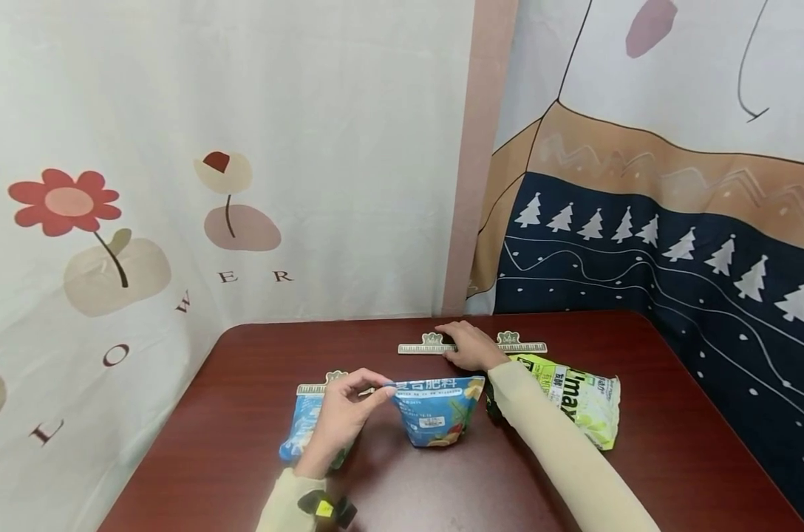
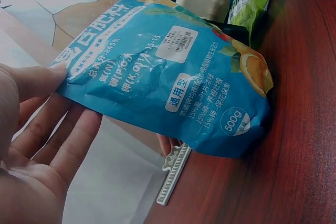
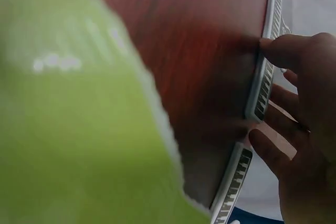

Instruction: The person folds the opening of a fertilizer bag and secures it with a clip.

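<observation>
My left hand (image 1: 349, 406) pinches the top left corner of a blue fertilizer bag (image 2: 157, 72) between thumb and fingers. The bag is upright, its lower edge at the table, with its printed face toward me. At the back of the table, my right hand (image 1: 471, 346) reaches to a pale sealing clip (image 1: 418, 349) with a ruler-like edge. One fingertip meets that clip's edge in the right wrist view, while the other fingers are spread around its end. A second sealing clip (image 1: 528, 347) lies just right of this hand, its near end partly hidden.
Another blue bag (image 1: 302, 425) lies left, partly behind my left hand, with a sealing clip (image 1: 311, 389) at its top. A green and yellow bag (image 1: 595, 414) lies under and beside my right forearm. Printed curtains (image 1: 349, 148) hang behind the dark red table (image 1: 256, 362).
</observation>
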Tool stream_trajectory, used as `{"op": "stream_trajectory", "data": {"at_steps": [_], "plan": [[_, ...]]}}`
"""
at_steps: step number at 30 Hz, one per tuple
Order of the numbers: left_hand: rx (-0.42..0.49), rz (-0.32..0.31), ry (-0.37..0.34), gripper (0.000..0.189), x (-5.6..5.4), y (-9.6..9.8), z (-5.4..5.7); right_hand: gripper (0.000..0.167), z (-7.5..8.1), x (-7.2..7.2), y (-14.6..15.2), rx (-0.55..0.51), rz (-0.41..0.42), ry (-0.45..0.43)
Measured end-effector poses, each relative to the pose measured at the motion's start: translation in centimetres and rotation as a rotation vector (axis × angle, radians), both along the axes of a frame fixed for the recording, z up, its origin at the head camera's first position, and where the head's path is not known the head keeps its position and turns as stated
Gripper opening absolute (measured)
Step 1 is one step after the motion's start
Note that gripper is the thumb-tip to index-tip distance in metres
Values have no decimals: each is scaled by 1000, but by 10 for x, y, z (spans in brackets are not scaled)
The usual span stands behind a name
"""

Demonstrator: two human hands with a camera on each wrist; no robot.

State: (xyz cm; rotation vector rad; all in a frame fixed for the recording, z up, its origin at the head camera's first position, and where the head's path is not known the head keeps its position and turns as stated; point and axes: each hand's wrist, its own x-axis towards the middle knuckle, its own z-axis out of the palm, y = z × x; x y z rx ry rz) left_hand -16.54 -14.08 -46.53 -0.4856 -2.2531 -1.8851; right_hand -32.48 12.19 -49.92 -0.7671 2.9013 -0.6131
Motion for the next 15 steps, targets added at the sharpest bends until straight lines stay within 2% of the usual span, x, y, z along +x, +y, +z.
{"op": "stream_trajectory", "data": {"at_steps": [6,12,15], "plan": [[-7,2,-4,12,1,0,1,46,-1,0,-6,-18,-15,21],[-1,-6,-5,12,1,0,1,42,1,1,-8,-84,-8,40],[5,-7,-6,12,1,0,1,34,1,1,-10,-119,-16,41]]}}
